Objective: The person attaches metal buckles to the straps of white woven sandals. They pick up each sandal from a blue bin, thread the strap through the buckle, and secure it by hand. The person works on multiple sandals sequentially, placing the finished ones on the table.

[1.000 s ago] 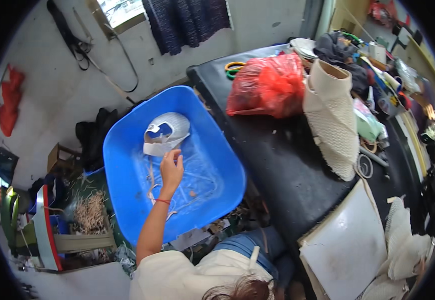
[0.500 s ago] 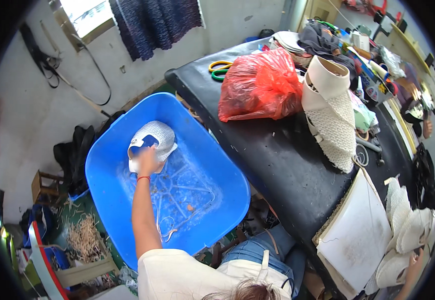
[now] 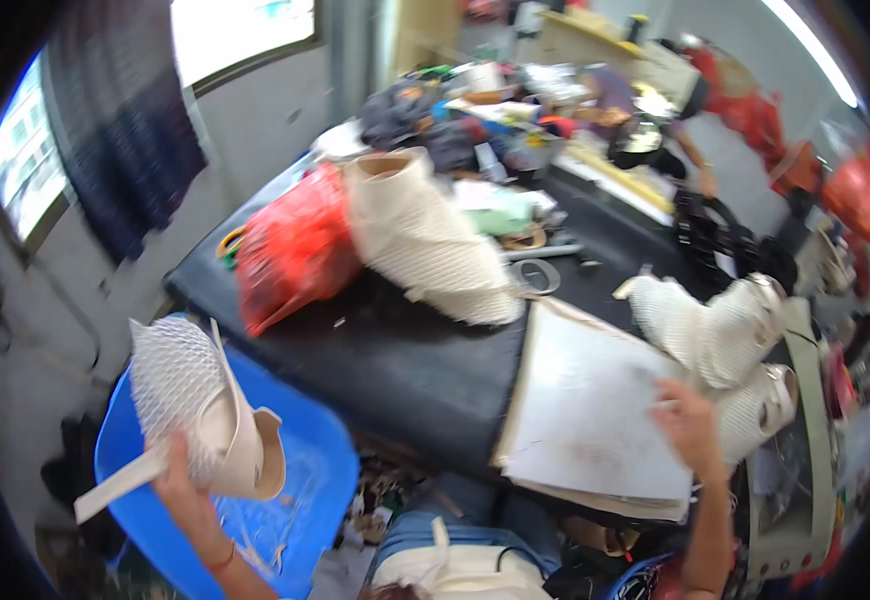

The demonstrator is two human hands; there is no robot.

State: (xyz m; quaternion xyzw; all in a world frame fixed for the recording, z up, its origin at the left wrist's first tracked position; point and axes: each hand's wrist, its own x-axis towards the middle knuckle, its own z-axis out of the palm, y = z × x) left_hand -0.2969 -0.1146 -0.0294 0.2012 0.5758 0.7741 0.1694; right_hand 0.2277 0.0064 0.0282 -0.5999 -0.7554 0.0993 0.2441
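Observation:
My left hand (image 3: 181,485) is closed on a cream woven piece (image 3: 180,385) with a smooth band and a flat strap. It holds the piece up over the blue plastic tub (image 3: 325,450), the strap sticking out to the left. My right hand (image 3: 690,425) hovers above the right part of a white board (image 3: 595,400); blurred a little, its fingers look loosely bent and apart, with nothing seen in them. Just beyond it, several similar cream woven pieces (image 3: 710,325) lie at the board's right side.
On the black-topped table (image 3: 405,385) a tall cream woven piece (image 3: 430,240) leans beside a red plastic bag (image 3: 300,250). Scissors handles (image 3: 230,242) show left of the bag. A heap of cloth and supplies covers the far end. Another person's hand (image 3: 707,180) shows far right.
The woven piece has come up out of the blue tub in my left hand. My right hand has come in over the white board, and the view has swung to the right.

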